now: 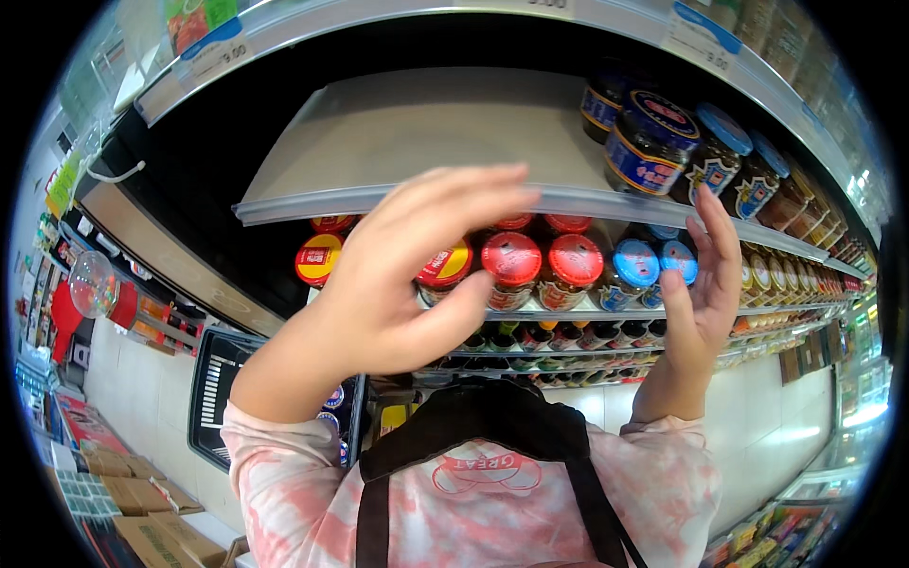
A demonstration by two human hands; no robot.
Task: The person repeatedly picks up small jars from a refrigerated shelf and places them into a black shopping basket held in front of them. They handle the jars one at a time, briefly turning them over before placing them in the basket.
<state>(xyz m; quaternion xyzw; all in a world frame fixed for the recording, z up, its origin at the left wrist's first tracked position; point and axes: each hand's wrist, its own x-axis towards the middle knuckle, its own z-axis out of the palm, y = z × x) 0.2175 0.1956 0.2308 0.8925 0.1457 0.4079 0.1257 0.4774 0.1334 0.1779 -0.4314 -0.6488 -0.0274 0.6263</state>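
Observation:
My left hand [398, 284], slightly blurred, is raised before the shelf's front edge with its fingers stretched and nothing in it. On the right, my right hand [714, 284] has thumb and fingers apart and holds nothing. Nearest to its fingertips stand a glass jar with a dark blue lid [650, 153] and a jar with a light blue lid [714, 160], both on the upper shelf board [426, 128]. Below are jars with red lids [511, 259], jars with yellow-and-red lids [319, 259] and jars with blue lids [635, 263]. My left hand partly hides this lower row.
A black plastic shopping basket [199, 405] sits at lower left, with dark-blue-lidded jars [332, 419] beside my left arm. Bottles [568, 335] line the shelf beneath. A gumball machine [92, 284] and cardboard boxes [160, 536] stand left. Another shelf edge with price tags [216, 53] overhangs above.

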